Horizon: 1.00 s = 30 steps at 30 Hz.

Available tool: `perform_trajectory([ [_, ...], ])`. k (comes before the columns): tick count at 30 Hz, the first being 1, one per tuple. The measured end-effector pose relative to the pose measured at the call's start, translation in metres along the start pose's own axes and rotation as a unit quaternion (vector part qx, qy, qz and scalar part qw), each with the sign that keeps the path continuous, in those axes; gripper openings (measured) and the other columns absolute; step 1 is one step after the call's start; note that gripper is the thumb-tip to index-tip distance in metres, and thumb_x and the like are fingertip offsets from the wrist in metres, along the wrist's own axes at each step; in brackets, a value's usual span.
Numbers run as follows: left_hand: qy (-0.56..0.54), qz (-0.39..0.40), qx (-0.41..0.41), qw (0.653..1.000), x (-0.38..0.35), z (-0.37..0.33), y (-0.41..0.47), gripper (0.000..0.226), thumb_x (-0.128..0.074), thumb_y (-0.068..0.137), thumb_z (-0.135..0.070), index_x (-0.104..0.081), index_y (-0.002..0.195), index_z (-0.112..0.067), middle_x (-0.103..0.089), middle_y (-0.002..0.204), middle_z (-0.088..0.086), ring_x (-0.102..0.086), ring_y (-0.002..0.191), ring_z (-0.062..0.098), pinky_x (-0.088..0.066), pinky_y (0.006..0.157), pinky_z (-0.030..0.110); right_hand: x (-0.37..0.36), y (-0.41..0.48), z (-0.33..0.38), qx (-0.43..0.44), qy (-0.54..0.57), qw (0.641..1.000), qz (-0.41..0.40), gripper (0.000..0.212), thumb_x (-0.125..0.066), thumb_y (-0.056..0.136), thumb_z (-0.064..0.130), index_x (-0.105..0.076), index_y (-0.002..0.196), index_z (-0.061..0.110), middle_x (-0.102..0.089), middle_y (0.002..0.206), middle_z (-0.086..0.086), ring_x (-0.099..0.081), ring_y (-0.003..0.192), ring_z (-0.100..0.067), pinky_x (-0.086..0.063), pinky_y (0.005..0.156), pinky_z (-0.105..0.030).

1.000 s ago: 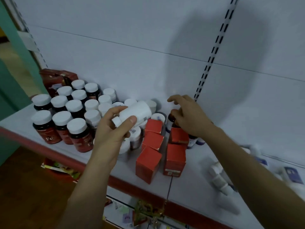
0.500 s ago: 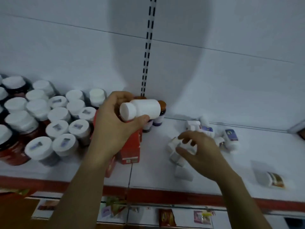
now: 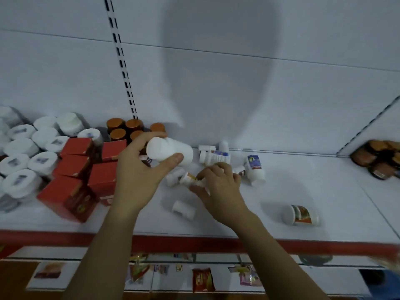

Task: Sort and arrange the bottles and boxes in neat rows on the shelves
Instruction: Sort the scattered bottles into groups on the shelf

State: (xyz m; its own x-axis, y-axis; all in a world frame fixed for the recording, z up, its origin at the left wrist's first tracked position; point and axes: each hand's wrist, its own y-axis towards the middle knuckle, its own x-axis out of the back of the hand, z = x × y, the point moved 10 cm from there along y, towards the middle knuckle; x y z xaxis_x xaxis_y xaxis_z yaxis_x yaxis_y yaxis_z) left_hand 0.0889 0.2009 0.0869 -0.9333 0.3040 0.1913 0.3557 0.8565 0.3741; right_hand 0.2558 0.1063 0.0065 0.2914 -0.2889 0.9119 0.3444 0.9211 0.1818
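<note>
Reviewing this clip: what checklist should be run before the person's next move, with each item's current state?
1. Hold of the left hand on the white bottle: ok, fingers and thumb wrap it.
2. Hold of the right hand on the small bottle: ok, fingers curl round it; whether it is lifted, cannot tell.
3. Loose bottles standing upright: not ok; several lie on their sides, among them the labelled bottle.
4. Rows of red boxes straight: not ok, the front one sits skewed.
5. Bare shelf space for a row: ok, right of the right hand.
</note>
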Motion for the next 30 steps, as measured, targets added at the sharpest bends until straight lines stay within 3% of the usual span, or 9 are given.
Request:
perform_trajectory([
  [3, -0.077, -0.051, 0.042, 0.995, -0.014, 0.004, -0.021, 0.035, -0.084, 0.081, -0.033, -0.069, 0.112, -0.026, -0.07, 0.112, -0.009, -0.066, 0.108, 0.014, -0.057, 0.088, 0.036, 0.034, -0.019, -0.047, -0.044, 0.194, 0.978, -0.064, 0.026, -0.064, 0.096, 0.043, -0.061, 0.115, 0.025, -0.064, 0.113, 0.007, -0.052, 0.108, -0.007, -0.043, 0.094, -0.033],
  [5, -0.131, -0.075, 0.076, 0.986, -0.03, 0.006, -0.034, 0.031, -0.077, 0.086, -0.03, -0.067, 0.114, -0.021, -0.07, 0.111, -0.007, -0.068, 0.107, 0.015, -0.06, 0.084, 0.036, 0.057, -0.033, -0.08, -0.067, 0.265, 0.955, -0.113, 0.021, -0.07, 0.095, 0.035, -0.057, 0.108, 0.026, -0.064, 0.098, 0.01, -0.056, 0.086, 0.002, -0.043, 0.076, -0.013],
  [7, -0.164, -0.089, 0.095, 0.978, -0.05, 0.005, -0.046, 0.03, -0.069, 0.086, -0.032, -0.065, 0.113, -0.021, -0.069, 0.108, -0.011, -0.069, 0.104, 0.011, -0.062, 0.077, 0.032, 0.076, -0.045, -0.114, -0.089, 0.283, 0.943, -0.151, 0.023, -0.073, 0.093, 0.033, -0.054, 0.105, 0.026, -0.063, 0.087, 0.013, -0.059, 0.08, 0.002, -0.042, 0.067, -0.009],
  [11, -0.177, -0.082, 0.125, 0.973, -0.098, 0.004, -0.066, 0.032, -0.064, 0.086, -0.034, -0.061, 0.114, -0.019, -0.065, 0.103, -0.014, -0.067, 0.101, 0.009, -0.062, 0.073, 0.032, 0.106, -0.053, -0.177, -0.134, 0.229, 0.951, -0.162, 0.02, -0.069, 0.095, 0.035, -0.058, 0.108, 0.025, -0.062, 0.091, 0.005, -0.06, 0.075, -0.007, -0.044, 0.066, -0.02],
  [15, -0.179, -0.055, 0.161, 0.969, -0.139, 0.005, -0.074, 0.028, -0.063, 0.093, -0.025, -0.058, 0.119, -0.014, -0.063, 0.109, -0.008, -0.065, 0.105, 0.012, -0.063, 0.075, 0.038, 0.091, -0.025, -0.206, -0.146, 0.04, 0.988, 0.034, 0.026, -0.061, 0.095, 0.027, -0.062, 0.121, 0.023, -0.053, 0.117, -0.006, -0.059, 0.098, -0.025, -0.05, 0.083, -0.035],
  [21, -0.173, -0.055, 0.157, 0.971, -0.154, -0.003, -0.069, 0.042, -0.066, 0.084, -0.031, -0.059, 0.121, -0.014, -0.066, 0.116, -0.003, -0.066, 0.11, 0.019, -0.063, 0.078, 0.042, 0.064, 0.01, -0.155, 0.062, -0.077, 0.983, 0.154, 0.091, -0.081, 0.081, 0.034, -0.026, 0.154, 0.037, -0.028, 0.154, -0.009, -0.029, 0.139, -0.033, -0.034, 0.109, -0.055],
  [24, -0.169, -0.064, 0.151, 0.972, -0.154, -0.001, -0.062, 0.036, -0.066, 0.084, -0.032, -0.06, 0.117, -0.019, -0.066, 0.111, -0.009, -0.068, 0.108, 0.015, -0.063, 0.079, 0.045, 0.044, 0.025, -0.137, 0.14, -0.096, 0.962, 0.214, 0.087, -0.085, 0.077, 0.031, -0.036, 0.149, 0.035, -0.026, 0.158, -0.004, -0.029, 0.141, -0.032, -0.037, 0.11, -0.052],
  [27, -0.168, -0.071, 0.148, 0.972, -0.165, -0.003, -0.048, 0.039, -0.065, 0.086, -0.035, -0.058, 0.121, -0.02, -0.063, 0.116, -0.005, -0.066, 0.112, 0.021, -0.062, 0.082, 0.05, 0.049, 0.042, -0.155, 0.106, -0.009, 0.971, 0.213, 0.06, -0.081, 0.077, 0.041, -0.052, 0.129, 0.034, -0.041, 0.136, -0.002, -0.045, 0.118, -0.028, -0.046, 0.099, -0.046],
  [30, -0.192, -0.078, 0.147, 0.967, -0.191, -0.008, -0.035, 0.044, -0.066, 0.084, -0.037, -0.054, 0.123, -0.024, -0.058, 0.119, -0.01, -0.062, 0.11, 0.012, -0.062, 0.082, 0.043, 0.086, 0.036, -0.195, 0.012, 0.247, 0.959, 0.137, 0.042, -0.066, 0.085, 0.049, -0.055, 0.123, 0.037, -0.047, 0.131, -0.003, -0.051, 0.115, -0.025, -0.047, 0.094, -0.038],
])
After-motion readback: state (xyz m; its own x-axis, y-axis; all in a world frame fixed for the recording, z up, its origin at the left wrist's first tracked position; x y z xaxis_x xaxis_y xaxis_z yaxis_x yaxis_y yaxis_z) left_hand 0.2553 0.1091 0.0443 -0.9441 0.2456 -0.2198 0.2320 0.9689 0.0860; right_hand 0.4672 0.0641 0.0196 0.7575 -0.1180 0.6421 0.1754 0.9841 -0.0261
